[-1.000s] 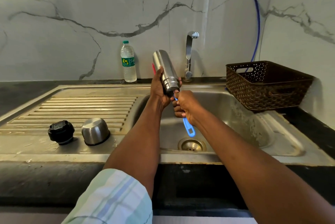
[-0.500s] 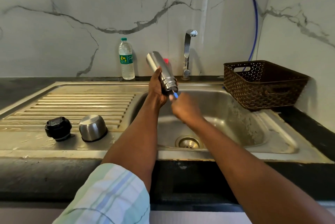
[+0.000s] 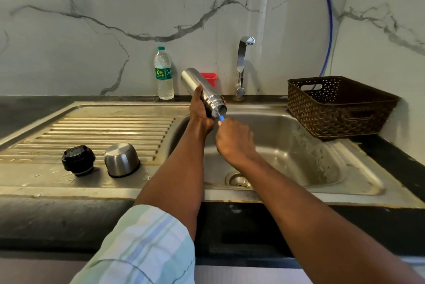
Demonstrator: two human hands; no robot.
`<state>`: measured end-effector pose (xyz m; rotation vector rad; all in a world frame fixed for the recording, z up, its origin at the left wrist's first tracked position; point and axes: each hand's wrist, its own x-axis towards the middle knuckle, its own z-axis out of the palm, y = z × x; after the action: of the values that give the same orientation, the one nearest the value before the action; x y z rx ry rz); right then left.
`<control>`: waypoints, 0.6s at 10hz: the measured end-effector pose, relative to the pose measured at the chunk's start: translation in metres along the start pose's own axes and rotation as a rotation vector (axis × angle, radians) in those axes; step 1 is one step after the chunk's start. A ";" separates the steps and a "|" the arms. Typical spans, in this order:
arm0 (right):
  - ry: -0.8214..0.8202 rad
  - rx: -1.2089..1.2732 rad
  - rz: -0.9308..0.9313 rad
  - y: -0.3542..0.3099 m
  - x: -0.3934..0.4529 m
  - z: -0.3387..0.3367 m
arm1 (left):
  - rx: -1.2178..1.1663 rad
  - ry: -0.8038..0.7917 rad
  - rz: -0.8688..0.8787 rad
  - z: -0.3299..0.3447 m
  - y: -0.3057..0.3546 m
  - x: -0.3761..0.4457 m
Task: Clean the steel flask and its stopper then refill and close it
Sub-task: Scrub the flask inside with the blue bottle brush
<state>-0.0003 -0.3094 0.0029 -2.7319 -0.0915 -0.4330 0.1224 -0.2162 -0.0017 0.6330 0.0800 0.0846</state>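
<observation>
Right hand (image 3: 234,137) motion-blurred at frame centre; fingers hidden, grip not readable. Blue brush handle (image 3: 221,118): only a stub shows, the rest inside the flask (image 3: 202,93) mouth. Red container (image 3: 209,79) partly behind flask. Bottle (image 3: 164,74) label too small to read.

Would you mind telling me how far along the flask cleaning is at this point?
Done: the flask is open; its black stopper and steel cup sit on the drainboard. In hand: the left hand holds the steel flask tilted over the sink while the right hand works a blue brush handle into its mouth. Left: cleaning the stopper, refilling, closing.
</observation>
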 end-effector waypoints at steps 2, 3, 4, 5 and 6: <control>-0.624 1.690 0.482 0.004 0.020 -0.004 | -0.063 -0.161 -0.031 -0.002 0.006 -0.002; -0.509 1.460 0.426 0.002 0.017 0.001 | -0.035 -0.229 -0.012 0.004 0.004 -0.008; -0.032 0.320 0.120 -0.005 0.003 0.004 | 0.048 -0.187 -0.003 0.007 -0.003 -0.012; 0.058 0.104 0.026 -0.009 0.003 0.004 | 0.070 -0.159 -0.005 0.006 -0.004 -0.012; -0.417 1.179 0.293 0.000 0.019 -0.006 | 0.046 -0.182 -0.032 0.003 0.002 -0.009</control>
<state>0.0156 -0.3117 0.0143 -1.5811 -0.0316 0.2426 0.1134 -0.2174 0.0022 0.6821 -0.0837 -0.0060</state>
